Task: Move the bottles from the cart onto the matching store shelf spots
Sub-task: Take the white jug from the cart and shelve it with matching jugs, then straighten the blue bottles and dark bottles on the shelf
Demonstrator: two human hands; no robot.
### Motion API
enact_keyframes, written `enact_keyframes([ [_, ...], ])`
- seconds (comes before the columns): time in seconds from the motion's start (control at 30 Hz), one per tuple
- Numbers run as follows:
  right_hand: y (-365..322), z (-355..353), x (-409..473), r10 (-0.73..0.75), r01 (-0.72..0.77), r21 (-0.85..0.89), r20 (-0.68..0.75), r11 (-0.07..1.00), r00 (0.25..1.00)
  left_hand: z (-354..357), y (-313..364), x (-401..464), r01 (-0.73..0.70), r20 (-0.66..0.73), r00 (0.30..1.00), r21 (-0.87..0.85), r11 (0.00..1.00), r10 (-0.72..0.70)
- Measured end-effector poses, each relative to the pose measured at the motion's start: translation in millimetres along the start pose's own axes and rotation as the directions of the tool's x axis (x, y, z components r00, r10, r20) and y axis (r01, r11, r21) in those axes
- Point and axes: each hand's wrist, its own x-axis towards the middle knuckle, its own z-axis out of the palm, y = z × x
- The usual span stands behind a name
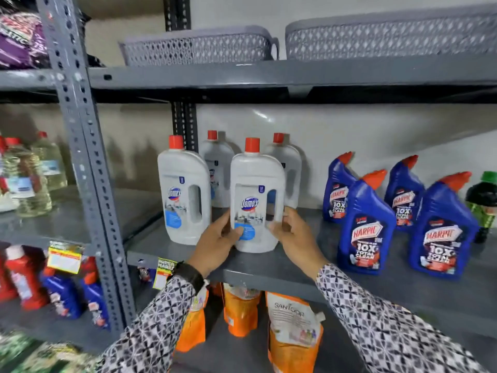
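Both hands on one white Domex bottle (255, 203), red cap, standing upright at the front edge of the middle shelf (295, 267). Left hand (219, 242) wraps the bottle's lower left side, thumb across the label; right hand (291, 235) wraps the lower right by the handle cutout. Both are closed around the bottle. Its base looks down on the shelf, though contact is hard to confirm behind the fingers.

Placement so far — three more Domex bottles in the same spot: one at 9 o'clock of the held bottle (184, 195), just beside it, and two in the back row at 11 (216, 168) and 1 o'clock (285, 168). That makes a two-by-two block with the held one as front right. At 3 o'clock, apart from the Domex group, four blue Harpic bottles (365, 227) stand in their own cluster, and a dark green-capped bottle (482, 203) sits at the far right edge.

Judgement: this bottle is in its matching spot and only needs squaring up and letting go. The Domex and Harpic groups look stocked. The cart is not in view, so how many bottles remain cannot be told. Lower shelf holds orange Santoor pouches (293, 327); grey baskets (199, 47) sit on the shelf above.
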Motion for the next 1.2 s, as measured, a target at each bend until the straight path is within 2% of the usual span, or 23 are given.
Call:
enact_keyframes([
  [0.07, 9.6, 1.9, -5.2, 0.063, -0.066, 0.038, 0.09, 0.997, 0.994, -4.0, -6.7, -2.3, 0.003, 0.06, 0.998, 0.111, 0.994, -0.01],
  [0.2, 11.5, 1.3, -9.0, 0.063, -0.062, -0.04, 0.025, 0.997, 0.998, -2.0, -9.4, 2.8, -0.01, 0.064, 0.998, 0.229, 0.973, -0.004],
  [0.3, 10.3, -5.1, -16.4, 0.051, -0.053, -0.143, -0.021, 0.988, 0.999, 3.2, -9.9, 7.0, -0.025, 0.103, 0.995, 0.194, 0.981, 0.005],
  [0.43, 7.2, -15.9, -24.3, 0.052, -0.063, -0.174, -0.066, 0.983, 0.996, 8.6, -7.2, 9.2, -0.033, 0.154, 0.988, 0.142, 0.989, 0.011],
  [0.67, -0.8, -15.2, -34.2, 0.07, -0.091, -0.206, -0.105, 0.974, 0.992, 14.3, -5.4, 5.5, -0.025, 0.123, 0.992, 0.104, 0.994, 0.012],
  [0.87, -3.7, -9.6, -38.1, 0.087, -0.119, -0.227, -0.145, 0.967, 0.986, 19.0, -3.1, -0.6, -0.078, 0.083, 0.995, 0.18, 0.981, 0.063],
  [1.03, -11.5, -11.2, -48.8, 0.101, -0.125, -0.212, -0.122, 0.969, 0.987, 16.6, -0.5, -6.3, -0.096, 0.064, 0.995, 0.247, 0.964, 0.083],
  [1.1, -14.6, -16.8, -64.9, 0.095, -0.114, -0.208, -0.097, 0.972, 0.991, 16.0, -0.6, -11.4, -0.042, -0.001, 0.999, 0.199, 0.979, 0.044],
  [1.17, -13.4, -30.6, -90.2, 0.073, -0.1, -0.228, -0.124, 0.969, 0.99, 18.7, 1.1, -23.2, 0.045, -0.213, 0.977, 0.108, 0.993, -0.021],
  [1.2, -11.5, -40.3, -103.8, 0.034, -0.078, -0.24, -0.182, 0.968, 0.983, 22.8, 3.5, -33.1, 0.045, -0.342, 0.94, 0.064, 0.997, -0.02],
])
